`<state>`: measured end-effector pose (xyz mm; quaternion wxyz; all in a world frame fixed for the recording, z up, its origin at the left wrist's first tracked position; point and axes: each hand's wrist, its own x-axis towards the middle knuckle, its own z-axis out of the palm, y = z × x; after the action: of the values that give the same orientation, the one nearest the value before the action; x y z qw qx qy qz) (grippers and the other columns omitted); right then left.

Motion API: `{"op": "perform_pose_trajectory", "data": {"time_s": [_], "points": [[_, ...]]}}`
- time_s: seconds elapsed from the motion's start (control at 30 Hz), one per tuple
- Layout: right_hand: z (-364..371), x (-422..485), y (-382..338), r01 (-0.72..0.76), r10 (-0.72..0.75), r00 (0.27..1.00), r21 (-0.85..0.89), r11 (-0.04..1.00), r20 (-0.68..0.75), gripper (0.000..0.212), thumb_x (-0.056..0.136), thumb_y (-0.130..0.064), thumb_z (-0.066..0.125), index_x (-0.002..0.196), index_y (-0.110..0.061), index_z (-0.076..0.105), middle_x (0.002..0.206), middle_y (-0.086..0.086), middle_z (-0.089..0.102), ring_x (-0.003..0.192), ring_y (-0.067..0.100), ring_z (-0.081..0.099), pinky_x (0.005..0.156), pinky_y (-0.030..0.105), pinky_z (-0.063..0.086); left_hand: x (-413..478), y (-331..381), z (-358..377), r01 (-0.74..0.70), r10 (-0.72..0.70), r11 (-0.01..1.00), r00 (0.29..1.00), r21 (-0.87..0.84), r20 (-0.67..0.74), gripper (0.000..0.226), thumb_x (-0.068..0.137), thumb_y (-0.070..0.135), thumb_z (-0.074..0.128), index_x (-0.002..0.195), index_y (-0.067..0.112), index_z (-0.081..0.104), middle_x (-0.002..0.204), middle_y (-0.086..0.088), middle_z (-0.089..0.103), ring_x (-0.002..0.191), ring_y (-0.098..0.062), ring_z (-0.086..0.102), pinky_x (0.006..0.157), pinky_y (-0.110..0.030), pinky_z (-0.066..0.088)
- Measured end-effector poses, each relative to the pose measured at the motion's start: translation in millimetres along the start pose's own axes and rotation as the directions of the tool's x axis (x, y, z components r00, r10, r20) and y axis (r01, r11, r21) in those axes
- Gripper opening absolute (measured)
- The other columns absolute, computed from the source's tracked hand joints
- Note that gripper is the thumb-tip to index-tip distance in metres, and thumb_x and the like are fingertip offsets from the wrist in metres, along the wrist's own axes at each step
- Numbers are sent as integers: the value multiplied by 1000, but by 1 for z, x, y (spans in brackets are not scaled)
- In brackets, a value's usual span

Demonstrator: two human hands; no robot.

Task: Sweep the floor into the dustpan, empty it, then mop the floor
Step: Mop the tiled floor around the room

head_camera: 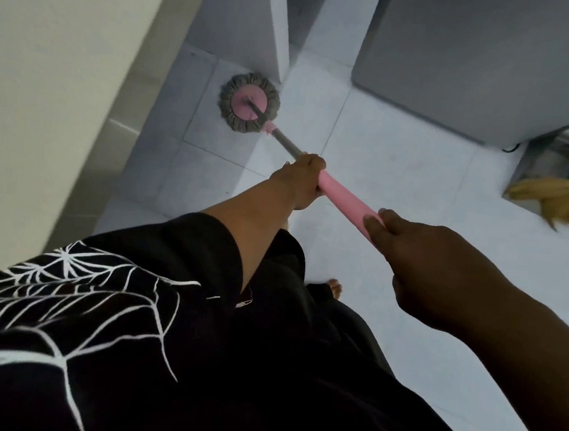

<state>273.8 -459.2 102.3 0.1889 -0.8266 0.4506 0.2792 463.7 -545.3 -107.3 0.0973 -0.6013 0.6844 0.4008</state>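
left hand [301,179] clenched on mop handle [346,200], nearer the head; right hand [420,258] gripped its top end | mop head [250,102] sat flat on floor [401,157], ahead-left by wall corner [277,43] | handle's long axis ran from the 2 hands forward-left | broom [559,201] lay right

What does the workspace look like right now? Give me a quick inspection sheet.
Surface: pale tiled floor; no dirt visible.
Job's things: mop, round head flat on the floor by a partition corner; broom lying at right beside a metal dustpan.
Clutter: nothing seen.
Grips: left hand closed on the handle where the pink sleeve starts; right hand closed on its upper end.
Cables: one dark cable under the grey cabinet.
Surroundings: cream wall at left; bare foot on the floor.
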Motion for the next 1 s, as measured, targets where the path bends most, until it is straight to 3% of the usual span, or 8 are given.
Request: {"op": "perform_pose_trajectory", "data": {"time_s": [0.2, 0.43, 0.7, 0.83, 0.93, 1.0], "points": [[-33, 54, -3, 42, -41, 999, -44, 998, 3, 77, 77, -18, 64, 145, -15, 26, 135, 8, 48, 80, 25, 62, 62, 29, 45, 19, -37, -42, 10, -13, 999, 998, -45, -55, 43, 94, 29, 58, 129, 14, 40, 142, -6, 39, 113, -36, 56, 96, -48, 47], [-61, 117, -3, 100, -101, 994, -24, 995, -53, 68, 82, -12, 55, 145, -13, 29, 130, 11, 51, 76, 26, 59, 59, 27, 35, 49, -76, -83, 55, -61, 996, 995, -73, -82, 40, 92, 23, 61, 126, 13, 41, 132, -9, 48, 109, -35, 59, 94, -49, 49], [-95, 202, -9, 159, -164, 981, -59, 986, -106, 65, 80, -8, 55, 141, -6, 34, 119, 15, 54, 69, 28, 52, 57, 32, 40, 89, -128, -132, 181, -191, 979, 976, -94, -106, 49, 93, 21, 61, 134, 11, 36, 127, -16, 53, 112, -32, 59, 98, -45, 49], [-107, 241, -15, 197, -204, 973, -73, 978, -107, 59, 80, -9, 59, 135, -3, 40, 110, 15, 55, 63, 25, 41, 56, 32, 35, 111, -152, -151, 230, -250, 956, 963, -181, -98, 47, 98, 19, 52, 140, 6, 35, 132, -24, 50, 119, -37, 54, 86, -20, 51], [-113, 265, -17, 203, -210, 970, -66, 977, -123, 54, 81, -9, 61, 132, -1, 43, 105, 16, 54, 65, 26, 41, 57, 33, 33, 122, -170, -160, 294, -310, 945, 946, -146, -99, 45, 96, 30, 55, 133, 11, 38, 123, -18, 53, 116, -30, 56, 98, -37, 48], [-112, 272, -20, 204, -211, 969, -69, 977, -126, 53, 82, -7, 60, 132, 0, 43, 105, 17, 54, 66, 27, 43, 58, 34, 35, 124, -176, -166, 299, -307, 950, 947, -91, -92, 49, 94, 29, 58, 134, 11, 37, 130, -19, 51, 118, -30, 54, 102, -41, 46]]}}
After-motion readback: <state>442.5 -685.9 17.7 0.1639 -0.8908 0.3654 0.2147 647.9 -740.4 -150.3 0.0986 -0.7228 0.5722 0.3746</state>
